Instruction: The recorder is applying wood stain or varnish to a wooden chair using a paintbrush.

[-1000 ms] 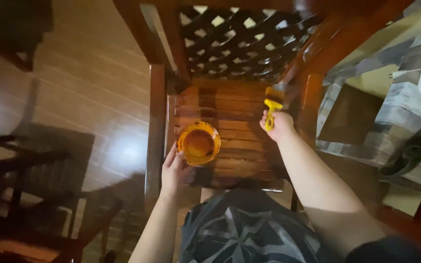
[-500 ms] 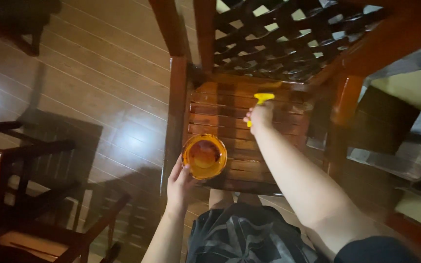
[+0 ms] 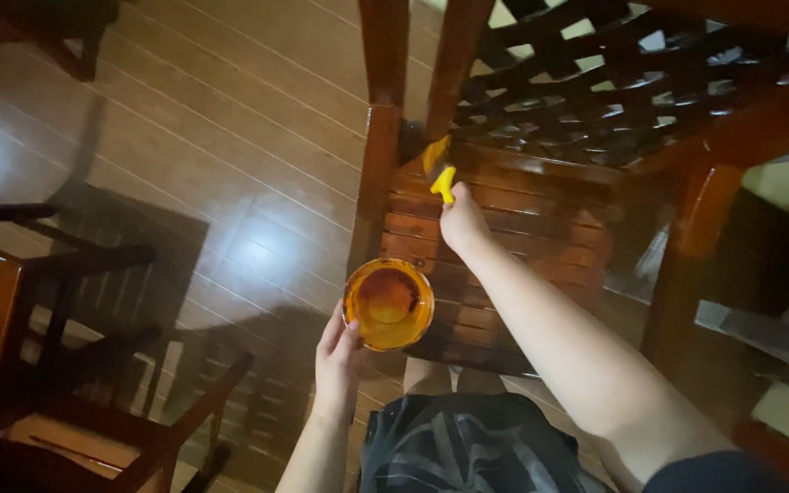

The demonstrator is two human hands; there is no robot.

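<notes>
Slatted chair seat: right hand clamps the light, stiff brush by its handle at the back-left corner; left hand grips the slippery varnish tub at the front-left edge.

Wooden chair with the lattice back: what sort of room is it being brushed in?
Probably a room in a home: glossy wooden plank floor, the slatted wooden chair, and more dark wooden furniture alongside.
</notes>
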